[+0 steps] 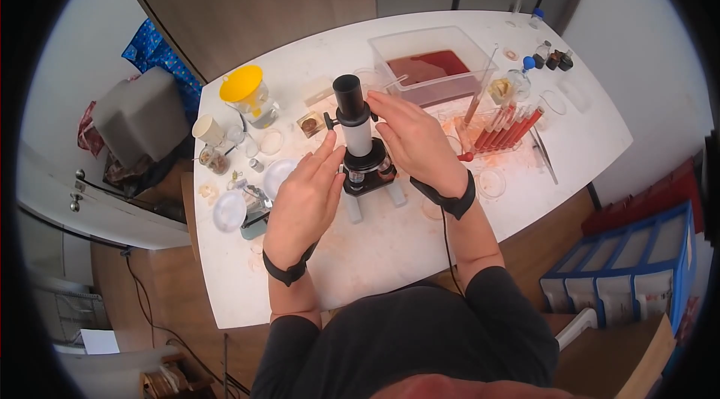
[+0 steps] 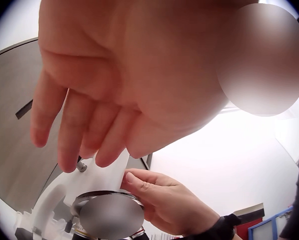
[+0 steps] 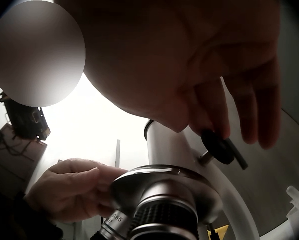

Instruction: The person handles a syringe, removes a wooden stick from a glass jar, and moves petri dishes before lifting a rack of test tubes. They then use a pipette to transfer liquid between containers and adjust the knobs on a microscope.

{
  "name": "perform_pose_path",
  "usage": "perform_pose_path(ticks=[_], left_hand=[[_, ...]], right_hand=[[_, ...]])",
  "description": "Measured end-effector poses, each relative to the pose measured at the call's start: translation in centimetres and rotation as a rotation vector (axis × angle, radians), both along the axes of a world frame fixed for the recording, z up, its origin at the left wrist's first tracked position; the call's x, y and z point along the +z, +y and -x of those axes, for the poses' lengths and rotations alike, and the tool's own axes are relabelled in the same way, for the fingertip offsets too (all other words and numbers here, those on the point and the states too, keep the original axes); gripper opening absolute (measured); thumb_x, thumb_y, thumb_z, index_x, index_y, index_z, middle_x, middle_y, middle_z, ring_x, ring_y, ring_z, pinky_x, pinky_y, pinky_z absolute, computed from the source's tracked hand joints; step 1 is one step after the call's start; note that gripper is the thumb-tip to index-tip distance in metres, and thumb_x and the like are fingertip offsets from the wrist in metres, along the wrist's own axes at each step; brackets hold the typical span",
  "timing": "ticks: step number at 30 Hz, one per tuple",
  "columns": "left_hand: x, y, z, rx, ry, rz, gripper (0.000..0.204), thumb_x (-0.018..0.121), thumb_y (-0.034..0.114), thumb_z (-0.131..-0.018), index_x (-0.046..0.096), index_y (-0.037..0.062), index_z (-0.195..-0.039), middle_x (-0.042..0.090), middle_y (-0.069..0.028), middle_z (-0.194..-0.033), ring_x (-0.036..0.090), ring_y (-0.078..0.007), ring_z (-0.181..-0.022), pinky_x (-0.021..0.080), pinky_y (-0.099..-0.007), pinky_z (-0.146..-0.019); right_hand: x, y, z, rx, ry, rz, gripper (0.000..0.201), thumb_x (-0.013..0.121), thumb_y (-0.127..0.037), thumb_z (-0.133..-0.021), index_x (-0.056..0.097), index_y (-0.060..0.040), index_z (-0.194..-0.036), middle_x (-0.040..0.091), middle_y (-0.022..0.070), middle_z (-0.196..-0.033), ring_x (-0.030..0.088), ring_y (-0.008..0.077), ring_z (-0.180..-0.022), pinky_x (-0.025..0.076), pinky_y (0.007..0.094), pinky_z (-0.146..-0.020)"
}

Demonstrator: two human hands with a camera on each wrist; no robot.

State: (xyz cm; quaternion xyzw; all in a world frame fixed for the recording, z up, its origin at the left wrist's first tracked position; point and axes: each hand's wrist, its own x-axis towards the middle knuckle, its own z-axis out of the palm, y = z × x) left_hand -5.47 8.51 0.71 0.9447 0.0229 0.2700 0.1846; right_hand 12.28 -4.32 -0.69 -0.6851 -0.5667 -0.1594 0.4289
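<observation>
A microscope point(image 1: 361, 140) with a white tube and black eyepiece stands in the middle of the table. My right hand point(image 1: 421, 145) is along its right side, fingers at the black focus knob point(image 3: 217, 147) and thumb just below. In the right wrist view, a fingertip lies on that knob's rim. My left hand point(image 1: 304, 200) is on the other side, with long straight fingers reaching up to the left knob point(image 1: 330, 121); that knob shows above the fingertips. Metal objectives point(image 3: 162, 215) hang beneath the round nosepiece point(image 3: 169, 180).
At the right stands a rack of red-filled test tubes point(image 1: 510, 129), with tweezers point(image 1: 544, 155) beside it. Behind is a clear tub point(image 1: 427, 91) of red liquid. To the left are a yellow funnel point(image 1: 241, 84), a paper cup point(image 1: 208, 129) and white dishes point(image 1: 229, 211).
</observation>
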Motion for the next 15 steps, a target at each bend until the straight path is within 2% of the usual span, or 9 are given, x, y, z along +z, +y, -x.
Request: perform_pose_path(ticks=[1, 4, 10, 15], left_hand=[[-0.2, 0.3, -0.1, -0.032, -0.032, -0.031, 0.035, 0.063, 0.001, -0.084, 0.058, -0.0021, -0.119, 0.056, -0.0195, -0.13, 0.061, -0.0358, -0.106, 0.05, -0.0416, -0.091], [-0.6, 0.7, -0.6, 0.009, -0.141, 0.047, 0.04, 0.058, 0.0, -0.086, 0.056, 0.0007, -0.127, 0.055, -0.0193, -0.132, 0.057, -0.0367, -0.115, 0.044, -0.0398, -0.1], [-1.4, 0.9, -2.2, 0.021, -0.19, 0.005, 0.06, 0.055, -0.004, -0.085, 0.038, 0.0014, -0.143, 0.038, -0.0205, -0.148, 0.041, -0.0358, -0.134, 0.035, -0.0389, -0.109], [-2.0, 0.9, -3.1, 0.014, -0.164, 0.036, 0.063, 0.054, -0.008, -0.083, 0.036, -0.0006, -0.143, 0.036, -0.0222, -0.148, 0.038, -0.038, -0.135, 0.036, -0.0405, -0.109]], right_hand=[[0.0, 0.0, 0.0, -0.005, -0.006, 0.0, 0.032, 0.058, -0.006, -0.088, 0.059, 0.0019, -0.118, 0.06, 0.0157, -0.125, 0.058, 0.0331, -0.11, 0.048, 0.0394, -0.092], [0.3, -0.3, 0.3, -0.012, 0.014, 0.001, 0.029, 0.059, -0.004, -0.087, 0.062, -0.0003, -0.116, 0.062, 0.0139, -0.124, 0.062, 0.0312, -0.108, 0.051, 0.0371, -0.089], [0.7, -0.7, 0.5, -0.021, 0.017, -0.021, 0.022, 0.062, -0.003, -0.086, 0.067, -0.0007, -0.107, 0.066, 0.0123, -0.119, 0.066, 0.0292, -0.102, 0.054, 0.0339, -0.084], [0.8, -0.9, 0.5, -0.026, 0.022, -0.017, 0.02, 0.062, -0.004, -0.087, 0.068, -0.0007, -0.105, 0.067, 0.0122, -0.116, 0.067, 0.0289, -0.1, 0.055, 0.0333, -0.082]])
